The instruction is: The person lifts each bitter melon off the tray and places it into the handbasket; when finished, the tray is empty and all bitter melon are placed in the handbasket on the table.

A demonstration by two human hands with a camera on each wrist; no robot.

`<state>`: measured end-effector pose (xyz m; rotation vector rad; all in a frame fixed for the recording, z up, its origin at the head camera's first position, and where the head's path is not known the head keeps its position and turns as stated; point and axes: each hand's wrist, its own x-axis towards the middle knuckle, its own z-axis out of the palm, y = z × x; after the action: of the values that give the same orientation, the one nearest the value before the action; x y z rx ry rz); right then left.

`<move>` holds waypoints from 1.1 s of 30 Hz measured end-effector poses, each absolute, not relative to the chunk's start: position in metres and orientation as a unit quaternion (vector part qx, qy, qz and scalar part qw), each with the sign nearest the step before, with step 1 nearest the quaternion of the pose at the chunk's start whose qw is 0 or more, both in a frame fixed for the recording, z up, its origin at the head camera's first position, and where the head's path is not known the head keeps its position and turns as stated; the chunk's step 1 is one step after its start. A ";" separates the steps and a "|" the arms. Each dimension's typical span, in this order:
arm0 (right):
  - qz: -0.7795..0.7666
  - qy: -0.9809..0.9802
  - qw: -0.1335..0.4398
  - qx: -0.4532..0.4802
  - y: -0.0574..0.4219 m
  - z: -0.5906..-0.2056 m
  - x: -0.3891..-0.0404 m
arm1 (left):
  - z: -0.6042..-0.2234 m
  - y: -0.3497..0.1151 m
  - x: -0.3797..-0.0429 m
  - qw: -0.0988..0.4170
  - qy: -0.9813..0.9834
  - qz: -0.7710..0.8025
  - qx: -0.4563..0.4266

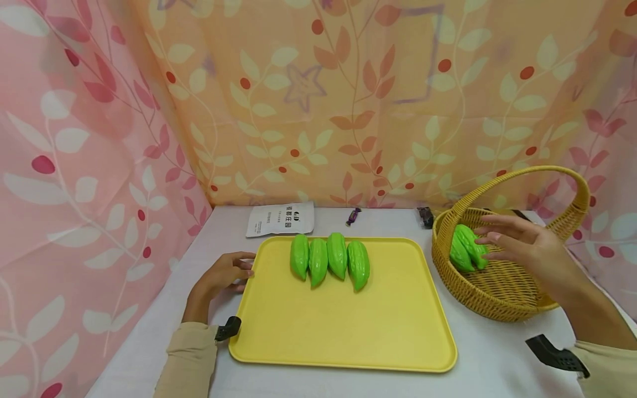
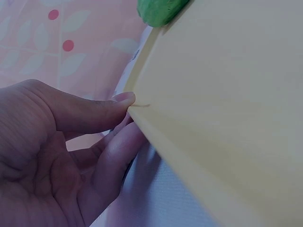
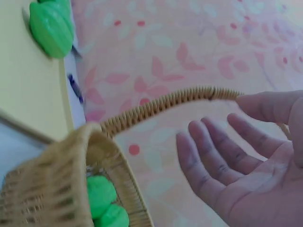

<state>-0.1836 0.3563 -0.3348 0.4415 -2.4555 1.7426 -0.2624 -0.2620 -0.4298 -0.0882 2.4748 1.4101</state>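
Note:
My left hand (image 1: 225, 275) pinches the left rim of a yellow tray (image 1: 338, 329); in the left wrist view the thumb (image 2: 106, 111) lies on top of the rim and fingers are beneath it. Several bright green, ridged, pointed toy-like fruits (image 1: 318, 262) lie side by side in a row toward the tray's far side. Above a wicker basket (image 1: 497, 310), my right hand (image 1: 534, 251) holds nothing, its fingers loosely spread. At least two more green fruits (image 1: 460, 257) sit in the basket's left part, partly hidden.
The basket's tall arched handle (image 1: 517, 170) rises beside the right hand. Behind the tray lie a white printed pouch (image 1: 281, 219) and a purple wrapped candy (image 1: 353, 216). A dark small packet (image 1: 425, 217) lies left of the basket. Patterned curtains (image 1: 298, 110) enclose the table.

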 end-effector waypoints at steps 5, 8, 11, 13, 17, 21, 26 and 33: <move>0.616 -0.766 0.053 0.178 0.341 -0.330 -0.177 | -0.428 -0.263 -0.261 0.147 0.859 0.490 -0.027; 0.601 -0.776 0.058 0.184 0.333 -0.328 -0.176 | -0.429 -0.263 -0.261 0.149 0.857 0.493 -0.025; 0.579 -0.791 0.060 0.191 0.325 -0.326 -0.174 | -0.430 -0.263 -0.263 0.149 0.856 0.495 -0.029; 0.567 -0.799 0.059 0.192 0.320 -0.326 -0.174 | -0.431 -0.263 -0.264 0.148 0.857 0.493 -0.033; 0.545 -0.813 0.049 0.198 0.310 -0.325 -0.174 | -0.431 -0.263 -0.264 0.146 0.858 0.491 -0.037; 0.537 -0.818 0.034 0.204 0.301 -0.325 -0.177 | -0.430 -0.263 -0.263 0.145 0.859 0.490 -0.038; 0.555 -0.803 0.018 0.218 0.288 -0.329 -0.185 | -0.428 -0.261 -0.261 0.144 0.857 0.493 -0.034; 0.562 -0.800 -0.009 0.212 0.269 -0.343 -0.197 | -0.427 -0.261 -0.261 0.145 0.857 0.494 -0.033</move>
<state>-0.1974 0.2695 -0.3435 0.6686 -2.5267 1.7745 -0.2606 -0.2606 -0.4270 -0.0950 2.4686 1.4242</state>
